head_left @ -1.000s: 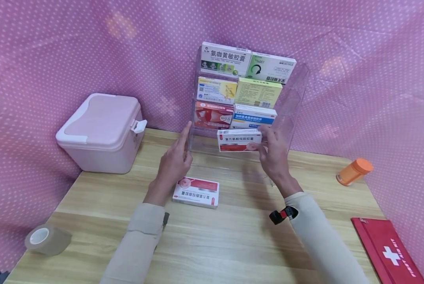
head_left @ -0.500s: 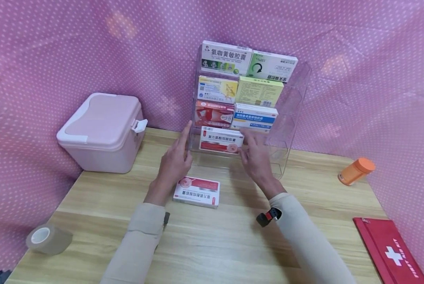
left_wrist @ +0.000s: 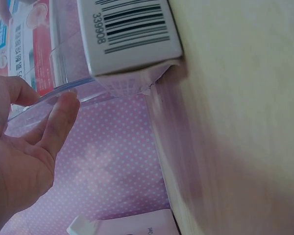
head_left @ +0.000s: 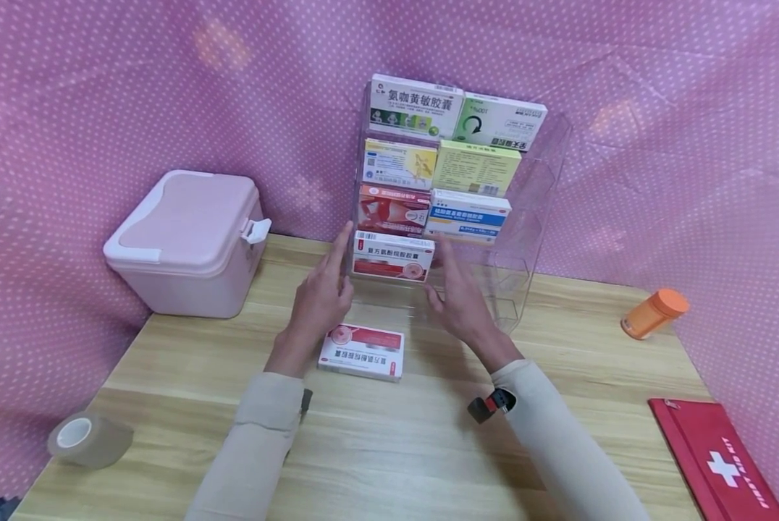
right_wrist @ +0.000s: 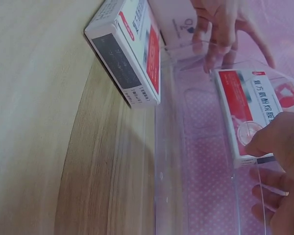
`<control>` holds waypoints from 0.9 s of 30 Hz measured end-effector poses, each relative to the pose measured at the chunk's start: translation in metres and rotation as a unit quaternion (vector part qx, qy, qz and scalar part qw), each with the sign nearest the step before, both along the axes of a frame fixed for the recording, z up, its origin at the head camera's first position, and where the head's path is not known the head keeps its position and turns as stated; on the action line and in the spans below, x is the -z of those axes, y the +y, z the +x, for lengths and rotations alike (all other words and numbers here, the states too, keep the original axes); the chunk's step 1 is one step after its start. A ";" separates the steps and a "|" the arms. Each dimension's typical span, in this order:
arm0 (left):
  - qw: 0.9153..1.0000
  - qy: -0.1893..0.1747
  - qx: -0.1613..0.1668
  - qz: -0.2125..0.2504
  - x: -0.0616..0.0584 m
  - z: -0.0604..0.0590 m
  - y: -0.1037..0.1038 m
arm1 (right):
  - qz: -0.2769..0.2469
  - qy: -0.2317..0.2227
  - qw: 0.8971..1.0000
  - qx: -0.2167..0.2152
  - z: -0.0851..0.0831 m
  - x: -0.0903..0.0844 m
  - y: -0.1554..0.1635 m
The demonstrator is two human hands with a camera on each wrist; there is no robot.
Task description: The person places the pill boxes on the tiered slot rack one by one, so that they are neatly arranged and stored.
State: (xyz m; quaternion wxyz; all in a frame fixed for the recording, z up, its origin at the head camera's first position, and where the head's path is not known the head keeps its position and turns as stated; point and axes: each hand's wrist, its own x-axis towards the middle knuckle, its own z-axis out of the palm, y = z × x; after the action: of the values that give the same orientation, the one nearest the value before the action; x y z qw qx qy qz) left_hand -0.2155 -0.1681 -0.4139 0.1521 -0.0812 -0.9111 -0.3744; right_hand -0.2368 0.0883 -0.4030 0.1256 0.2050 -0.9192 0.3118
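A clear tiered display rack [head_left: 541, 199] stands at the back, holding medicine boxes in several rows. In its lowest row, at the left, sits a white and red medicine box [head_left: 392, 269]. My right hand [head_left: 464, 302] is at that box's right end, fingers extended; in the right wrist view its thumb overlaps the box's lower corner. My left hand [head_left: 318, 298] pinches the rack's left side panel, thumb on one face and fingers on the other in the left wrist view. A matching box [head_left: 361, 352] lies on the table in front, beside my left wrist.
A pink lidded case [head_left: 184, 242] stands at the left, with a tape roll [head_left: 93, 440] nearer. To the right are an orange bottle [head_left: 654, 314] on its side and a red first aid pouch [head_left: 715, 456]. A pink dotted curtain [head_left: 298, 94] hangs behind the table [head_left: 389, 449].
My right hand has moved left, bringing the white and red box into the left end of the rack's lowest row, and its fingers have loosened. My left hand has stayed at the rack.
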 end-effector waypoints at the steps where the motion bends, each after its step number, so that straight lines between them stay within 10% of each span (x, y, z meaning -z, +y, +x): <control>1: 1.000 0.002 0.001 0.000 0.000 0.000 0.000 | -0.007 0.000 1.000 0.004 0.002 0.000 0.000; 11: 1.000 0.000 -0.004 -0.003 -0.001 0.001 0.002 | -0.026 0.040 0.999 0.007 0.036 0.013 -0.009; 27: 1.000 -0.013 -0.004 -0.001 -0.001 0.001 0.001 | 0.070 -0.191 0.979 0.005 0.065 0.040 -0.032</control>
State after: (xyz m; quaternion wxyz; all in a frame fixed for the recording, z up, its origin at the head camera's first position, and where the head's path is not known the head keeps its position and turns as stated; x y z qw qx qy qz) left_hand -0.2149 -0.1671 -0.4127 0.1422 -0.0726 -0.9135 -0.3743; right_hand -0.1717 0.0560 -0.4434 -0.0655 0.1450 -0.9468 0.2796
